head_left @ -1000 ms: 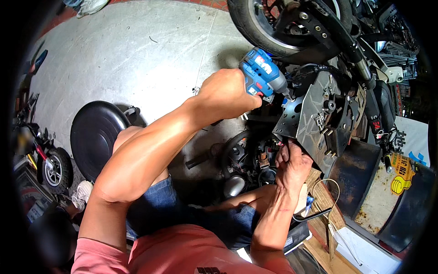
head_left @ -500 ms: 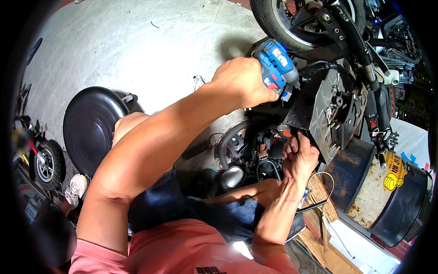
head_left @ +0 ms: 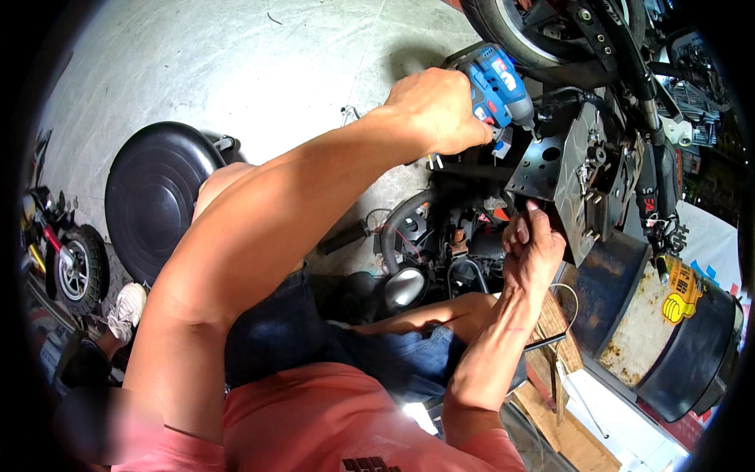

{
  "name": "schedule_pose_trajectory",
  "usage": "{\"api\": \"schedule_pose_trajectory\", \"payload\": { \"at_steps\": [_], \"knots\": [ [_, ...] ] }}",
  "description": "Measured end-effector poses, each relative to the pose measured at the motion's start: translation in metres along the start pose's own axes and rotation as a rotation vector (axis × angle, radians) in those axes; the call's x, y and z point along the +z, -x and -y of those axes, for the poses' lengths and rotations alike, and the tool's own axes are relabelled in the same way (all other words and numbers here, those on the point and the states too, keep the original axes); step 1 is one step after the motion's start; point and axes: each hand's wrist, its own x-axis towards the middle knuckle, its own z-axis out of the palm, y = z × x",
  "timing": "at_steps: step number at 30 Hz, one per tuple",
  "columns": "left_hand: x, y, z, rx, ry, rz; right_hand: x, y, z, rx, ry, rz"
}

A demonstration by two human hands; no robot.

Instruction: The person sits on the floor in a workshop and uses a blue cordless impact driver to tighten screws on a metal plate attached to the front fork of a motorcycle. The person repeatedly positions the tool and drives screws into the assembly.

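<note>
My left hand (head_left: 440, 110) is wrapped round the grip of a blue cordless drill (head_left: 501, 82). The drill's tip points down at a dark metal plate (head_left: 543, 169) with round holes, close to its surface; I cannot tell whether they touch. My right hand (head_left: 536, 250) is at the plate's near lower edge, fingers curled and fingertips against the edge. Anything pinched between those fingers is hidden. A grey angled panel (head_left: 574, 181) with bolts and fittings stands just right of the plate, part of the scooter frame.
A scooter wheel (head_left: 519, 39) and a black fork tube (head_left: 629, 71) rise beyond the plate. Cables and a round mirror (head_left: 404, 288) lie below it. At left is a black round stool (head_left: 161, 200). A rusty drum (head_left: 629, 330) and wooden boards (head_left: 558, 354) stand at right.
The whole view has shifted, so the scooter sits higher and further right. The drill stays in my left hand over the plate. My right fingers show more at the plate's edge.
</note>
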Motion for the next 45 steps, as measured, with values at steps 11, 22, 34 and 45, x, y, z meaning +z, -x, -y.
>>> {"api": "schedule_pose_trajectory", "payload": {
  "at_steps": [11, 22, 34, 45],
  "knots": [
    [0.002, 0.001, 0.000, 0.016, -0.004, -0.021, -0.003, 0.010, 0.014, -0.001, -0.122, 0.156],
    [0.000, 0.000, -0.003, -0.018, -0.034, -0.005, 0.008, 0.016, 0.023, 0.135, -0.370, 0.167],
    [0.002, 0.001, 0.000, -0.010, -0.041, -0.006, 0.001, 0.007, 0.029, 0.262, -0.813, 0.335],
    [0.004, -0.004, 0.001, -0.004, 0.025, -0.007, -0.024, 0.008, -0.013, -0.003, -0.610, 0.444]
  ]
}}
